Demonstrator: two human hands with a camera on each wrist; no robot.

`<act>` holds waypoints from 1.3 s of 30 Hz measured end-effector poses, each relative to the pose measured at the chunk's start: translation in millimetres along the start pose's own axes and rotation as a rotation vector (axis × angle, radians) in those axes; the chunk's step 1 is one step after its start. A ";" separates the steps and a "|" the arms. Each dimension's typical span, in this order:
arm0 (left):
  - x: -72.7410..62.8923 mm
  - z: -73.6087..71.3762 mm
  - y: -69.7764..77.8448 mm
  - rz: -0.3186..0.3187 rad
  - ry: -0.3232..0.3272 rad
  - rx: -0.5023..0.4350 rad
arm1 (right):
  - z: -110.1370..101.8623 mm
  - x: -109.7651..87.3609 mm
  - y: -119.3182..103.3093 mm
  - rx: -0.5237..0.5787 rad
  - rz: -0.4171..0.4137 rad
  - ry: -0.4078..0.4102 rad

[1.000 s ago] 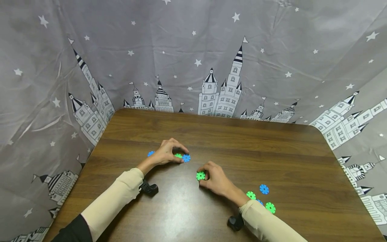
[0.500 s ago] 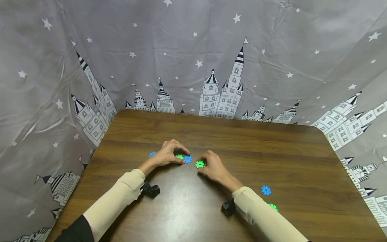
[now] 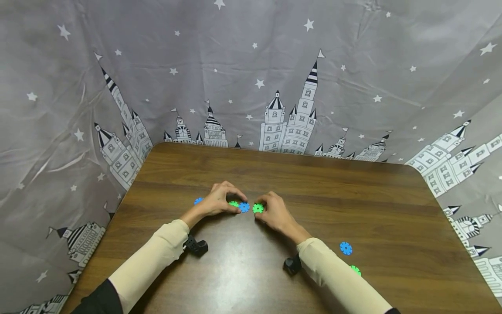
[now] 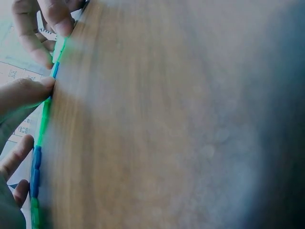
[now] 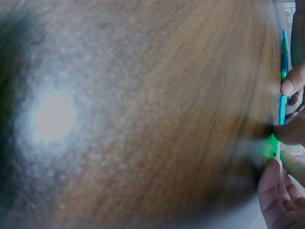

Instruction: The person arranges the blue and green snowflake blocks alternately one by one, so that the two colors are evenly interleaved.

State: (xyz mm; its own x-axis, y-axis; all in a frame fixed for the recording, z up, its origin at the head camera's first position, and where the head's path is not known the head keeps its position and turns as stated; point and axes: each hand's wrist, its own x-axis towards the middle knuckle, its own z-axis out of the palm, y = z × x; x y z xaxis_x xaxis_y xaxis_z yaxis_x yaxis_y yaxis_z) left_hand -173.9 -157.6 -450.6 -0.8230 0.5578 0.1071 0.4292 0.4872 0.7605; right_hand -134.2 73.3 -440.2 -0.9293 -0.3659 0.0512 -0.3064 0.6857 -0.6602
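My right hand [image 3: 276, 213] pinches a green notched disc [image 3: 258, 208] between thumb and fingers, close to the table. Just left of it lies a blue notched disc [image 3: 244, 207], a narrow gap between the two in the head view. Thumb and fingertip of my left hand [image 3: 219, 199] grip that blue disc at opposite edges. Another green disc [image 3: 233, 203] meets the blue one and shows inside the curve of the left hand. Seen edge-on in the left wrist view, green [image 4: 44, 121] and blue [image 4: 35, 164] discs run in a row along the tabletop, partly hidden by fingers.
One blue disc [image 3: 198, 201] peeks out left of the left hand. To the right lie a loose blue disc [image 3: 346, 248] and a green disc [image 3: 355, 270] partly behind the right sleeve. A castle-print curtain [image 3: 235, 65] hangs behind the wooden table [image 3: 298, 174].
My right hand has carried the green disc away from me, up beside the blue disc. The left hand keeps its place. The right sleeve now covers discs that showed at the right.
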 end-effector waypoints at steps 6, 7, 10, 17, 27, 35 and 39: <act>-0.2 0.3 0.4 0.010 0.001 -0.001 | 1.4 -0.3 -0.5 0.030 -0.010 0.035; -0.1 0.4 0.3 0.010 0.002 -0.001 | 1.5 -0.4 -0.8 0.034 -0.009 0.042; 0.4 0.6 -0.9 0.005 0.002 0.000 | 2.5 0.4 -0.8 0.057 0.008 0.041; 1.6 1.0 -1.9 -0.002 0.002 0.010 | 3.5 1.5 -2.3 0.127 0.050 -0.003; 0.4 1.6 -0.3 0.001 -0.003 0.013 | 5.4 1.6 -1.3 0.125 0.046 0.006; 0.3 1.7 1.6 0.005 -0.006 0.011 | 5.2 -3.4 -1.9 0.150 0.022 0.010; 3.6 1.8 4.5 0.014 -0.004 0.023 | 4.5 -12.2 -2.9 0.138 -0.031 0.026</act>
State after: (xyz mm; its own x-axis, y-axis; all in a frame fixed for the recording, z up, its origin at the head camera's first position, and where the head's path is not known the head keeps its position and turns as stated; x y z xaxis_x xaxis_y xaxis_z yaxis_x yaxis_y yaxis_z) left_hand -174.2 -152.2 -447.9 -0.8154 0.5673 0.1155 0.4493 0.4942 0.7442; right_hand -121.0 73.0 -442.3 -0.9253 -0.3682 0.0910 -0.3052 0.5804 -0.7549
